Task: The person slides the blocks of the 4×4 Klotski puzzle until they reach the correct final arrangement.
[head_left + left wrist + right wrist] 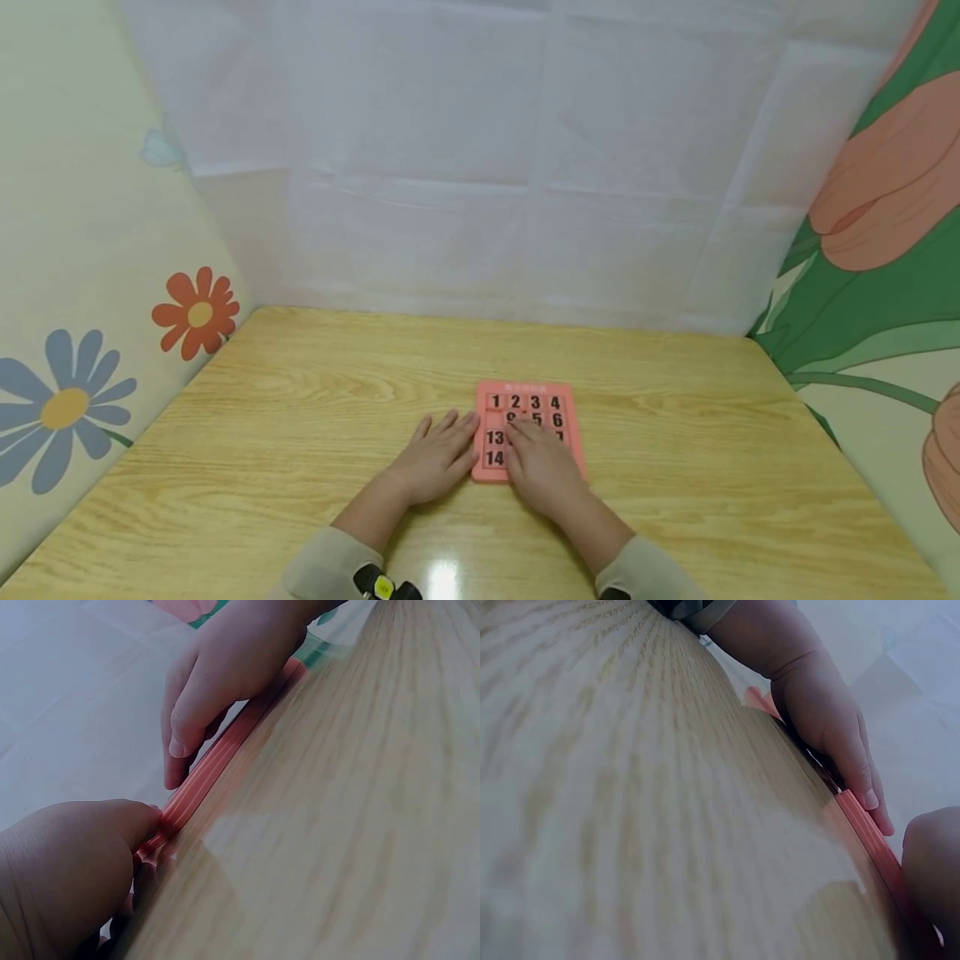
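Note:
A pink sliding number puzzle [576,433] lies flat on the table, its tiles printed with black numerals. 1, 2, 3 and 4 fill the top row, and a gap shows at the left of the second row. My left hand [435,462] rests beside the puzzle, fingers extended and touching its left edge; the left wrist view shows the thumb [139,823] against the near corner. Over the lower right tiles lies my right hand [546,468], its fingertips on the tiles near the 9. It hides several tiles from the head view.
The wood-grain table [315,375] extends around the puzzle on all sides. A white cloth [480,167] hangs behind it. Flower-printed panels [67,208] stand to the left and right.

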The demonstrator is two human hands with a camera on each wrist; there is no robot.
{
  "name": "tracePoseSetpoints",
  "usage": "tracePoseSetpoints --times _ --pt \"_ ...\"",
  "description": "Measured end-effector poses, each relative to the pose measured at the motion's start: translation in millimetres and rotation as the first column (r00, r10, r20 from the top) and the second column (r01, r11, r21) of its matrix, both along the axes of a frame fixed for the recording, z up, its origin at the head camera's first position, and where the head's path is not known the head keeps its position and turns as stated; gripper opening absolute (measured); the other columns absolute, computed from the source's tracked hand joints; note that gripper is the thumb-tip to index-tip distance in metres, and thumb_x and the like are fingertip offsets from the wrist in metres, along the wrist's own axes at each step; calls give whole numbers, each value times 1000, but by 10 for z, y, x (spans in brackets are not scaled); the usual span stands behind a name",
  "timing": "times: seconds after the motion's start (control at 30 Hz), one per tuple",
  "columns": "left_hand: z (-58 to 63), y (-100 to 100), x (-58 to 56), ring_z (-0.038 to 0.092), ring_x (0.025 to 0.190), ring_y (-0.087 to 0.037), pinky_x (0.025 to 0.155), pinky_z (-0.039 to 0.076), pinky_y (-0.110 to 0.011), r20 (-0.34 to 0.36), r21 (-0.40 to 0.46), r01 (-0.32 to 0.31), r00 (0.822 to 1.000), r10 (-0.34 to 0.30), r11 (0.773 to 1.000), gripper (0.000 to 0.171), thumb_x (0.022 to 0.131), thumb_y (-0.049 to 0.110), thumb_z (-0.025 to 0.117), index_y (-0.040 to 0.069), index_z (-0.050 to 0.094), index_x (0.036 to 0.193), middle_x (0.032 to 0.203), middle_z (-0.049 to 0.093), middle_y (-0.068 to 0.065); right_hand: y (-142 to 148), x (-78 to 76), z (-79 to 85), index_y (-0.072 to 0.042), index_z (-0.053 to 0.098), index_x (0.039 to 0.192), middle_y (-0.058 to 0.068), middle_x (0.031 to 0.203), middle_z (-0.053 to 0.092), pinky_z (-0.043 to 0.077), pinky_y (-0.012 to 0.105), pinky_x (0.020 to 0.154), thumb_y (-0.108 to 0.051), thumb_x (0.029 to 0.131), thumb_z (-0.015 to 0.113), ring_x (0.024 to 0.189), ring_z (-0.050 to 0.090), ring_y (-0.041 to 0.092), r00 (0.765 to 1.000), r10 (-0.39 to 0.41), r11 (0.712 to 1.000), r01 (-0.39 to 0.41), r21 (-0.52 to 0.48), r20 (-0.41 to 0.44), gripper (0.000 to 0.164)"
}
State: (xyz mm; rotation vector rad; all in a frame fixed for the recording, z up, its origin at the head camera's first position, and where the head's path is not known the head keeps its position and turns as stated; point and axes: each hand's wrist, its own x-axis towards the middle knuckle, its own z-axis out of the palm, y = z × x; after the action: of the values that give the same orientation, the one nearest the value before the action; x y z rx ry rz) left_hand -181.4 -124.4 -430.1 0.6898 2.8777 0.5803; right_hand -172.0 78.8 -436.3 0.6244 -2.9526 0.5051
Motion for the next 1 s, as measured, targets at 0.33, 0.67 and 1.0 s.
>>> tracePoseSetpoints --times 0.33,0.67,1.0 --pt "-55 -8 -17 20 151 -34 123 5 -58 -22 10 12 1000 -12 1000 56 105 35 40 7 33 153 160 31 -8 -86 -14 1 -7 55 140 8 148 51 34 44 118 -27 103 41 140 45 26 999 31 999 -31 9 -14 44" --pt "59 2 30 20 151 -35 123 7 -59 7 4 14 1000 -14 1000 55 105 34 39 5 34 152 160 32 -10 -120 -27 -14 -9 51 143 7 152 47 30 45 120 -30 105 37 143 40 26 997 71 997 -71 9 19 46" --pt "48 -1 23 19 151 -35 123 6 -58 9 10 7 1000 -7 1000 55 106 35 39 7 33 153 160 31 -8 -83 -1 9 -9 50 144 8 152 47 30 45 120 -29 105 38 143 41 26 998 64 998 -64 -15 28 45"
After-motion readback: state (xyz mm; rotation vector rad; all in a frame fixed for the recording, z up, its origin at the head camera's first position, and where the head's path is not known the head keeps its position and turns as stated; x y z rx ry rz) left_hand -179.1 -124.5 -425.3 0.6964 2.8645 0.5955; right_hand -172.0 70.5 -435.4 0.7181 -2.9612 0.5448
